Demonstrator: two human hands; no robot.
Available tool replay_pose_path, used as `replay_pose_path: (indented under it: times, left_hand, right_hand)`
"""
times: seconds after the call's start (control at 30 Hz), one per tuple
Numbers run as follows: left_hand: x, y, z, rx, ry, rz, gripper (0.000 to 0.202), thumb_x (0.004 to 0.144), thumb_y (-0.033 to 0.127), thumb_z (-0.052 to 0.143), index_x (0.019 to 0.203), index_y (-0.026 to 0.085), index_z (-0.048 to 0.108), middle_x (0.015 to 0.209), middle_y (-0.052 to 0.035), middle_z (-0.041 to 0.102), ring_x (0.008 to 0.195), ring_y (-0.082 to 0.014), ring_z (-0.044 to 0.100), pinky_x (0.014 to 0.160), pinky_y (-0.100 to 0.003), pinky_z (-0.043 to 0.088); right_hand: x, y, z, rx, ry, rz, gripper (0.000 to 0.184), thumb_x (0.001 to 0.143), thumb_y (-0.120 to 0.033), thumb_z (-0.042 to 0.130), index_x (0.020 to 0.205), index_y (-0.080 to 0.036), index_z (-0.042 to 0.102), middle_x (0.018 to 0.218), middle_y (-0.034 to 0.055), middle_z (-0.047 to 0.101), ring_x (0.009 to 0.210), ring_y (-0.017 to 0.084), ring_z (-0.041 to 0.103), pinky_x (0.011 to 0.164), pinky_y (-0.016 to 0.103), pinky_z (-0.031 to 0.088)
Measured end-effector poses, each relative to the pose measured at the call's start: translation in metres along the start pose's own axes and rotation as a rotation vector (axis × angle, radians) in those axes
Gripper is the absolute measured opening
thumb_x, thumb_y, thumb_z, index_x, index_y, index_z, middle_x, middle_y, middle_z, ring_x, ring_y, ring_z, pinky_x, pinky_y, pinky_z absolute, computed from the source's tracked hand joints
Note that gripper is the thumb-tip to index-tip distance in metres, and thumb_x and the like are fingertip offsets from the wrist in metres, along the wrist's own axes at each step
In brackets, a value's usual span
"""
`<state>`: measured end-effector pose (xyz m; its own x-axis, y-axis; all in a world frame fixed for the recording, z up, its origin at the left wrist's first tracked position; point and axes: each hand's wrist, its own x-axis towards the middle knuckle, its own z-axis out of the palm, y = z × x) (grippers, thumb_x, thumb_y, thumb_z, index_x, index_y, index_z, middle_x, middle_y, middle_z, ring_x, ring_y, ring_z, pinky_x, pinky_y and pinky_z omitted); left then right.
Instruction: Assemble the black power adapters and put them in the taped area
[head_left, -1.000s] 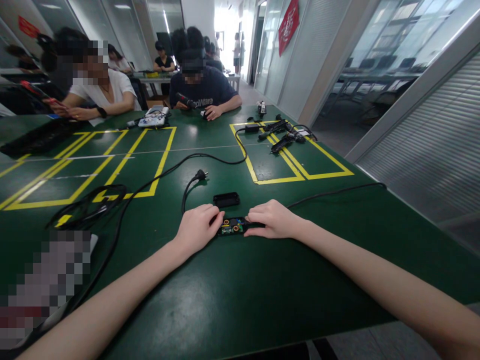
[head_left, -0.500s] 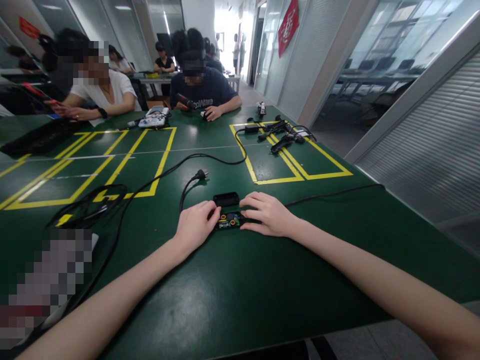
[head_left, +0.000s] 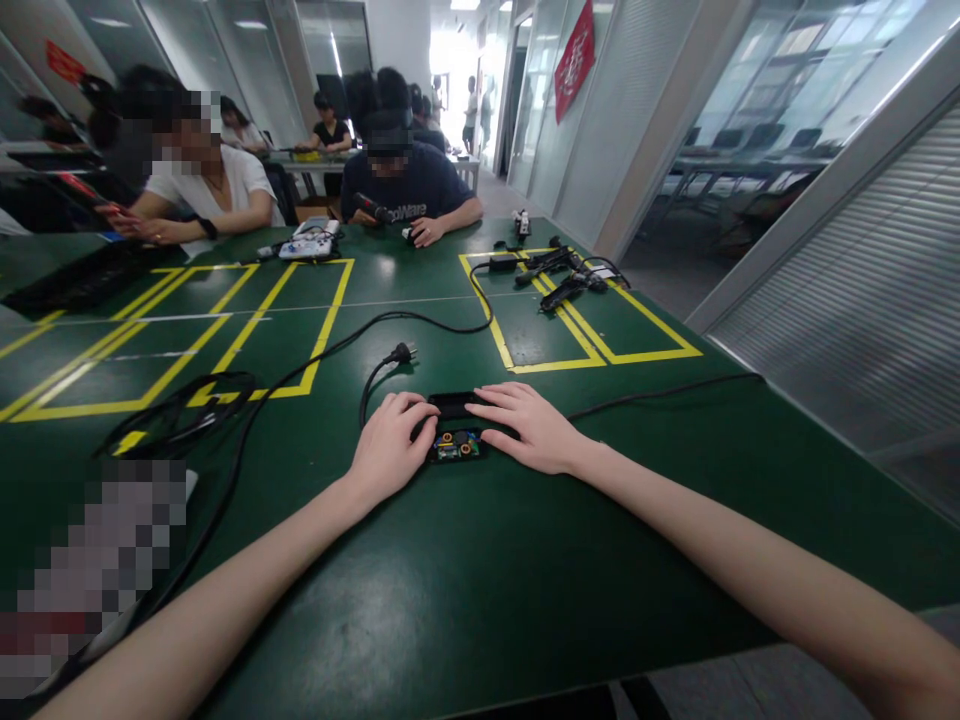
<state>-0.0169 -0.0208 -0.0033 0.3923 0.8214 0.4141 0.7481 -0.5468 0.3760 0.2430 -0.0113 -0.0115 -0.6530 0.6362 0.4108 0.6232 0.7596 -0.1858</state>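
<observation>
A small black casing lies in two halves on the green table point(head_left: 420, 580). Nearer me is the half with a circuit board point(head_left: 458, 445), its copper coils facing up. Just beyond it lies the hollow black cover point(head_left: 452, 404). My left hand point(head_left: 390, 440) closes its thumb and fingertips at the cover's left end, partly hiding it. My right hand point(head_left: 529, 425) has its fingers spread, with the fingertips over the cover's right end and the thumb apart, near the right edge of the circuit-board half.
A black power plug point(head_left: 401, 352) lies beyond my left hand. Its long cable and a coiled cable point(head_left: 187, 415) are to the left. Black tools point(head_left: 559, 275) lie within yellow tape at the far right. Two people sit across the table, one holding a dark tool point(head_left: 370, 208).
My right fingers have shifted from the circuit-board half to the cover's right end. My left fingertips have moved slightly up to the cover's left end. Both halves stay in place.
</observation>
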Motion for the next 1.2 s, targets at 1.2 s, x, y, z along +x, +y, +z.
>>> replay_pose_path:
  times: [1.2]
  left_hand:
    - [0.002, 0.006, -0.013, -0.46, 0.052, -0.099, 0.017, 0.088, 0.024, 0.061, 0.1, 0.019, 0.072, 0.096, -0.0049, 0.077, 0.083, -0.0186, 0.071, 0.074, -0.03, 0.06]
  right_hand:
    - [0.004, -0.016, -0.003, 0.836, 0.153, 0.414, 0.03, 0.087, -0.026, 0.067, 0.116, -0.02, 0.073, 0.11, 0.0071, 0.077, 0.095, 0.019, 0.073, 0.085, 0.035, 0.064]
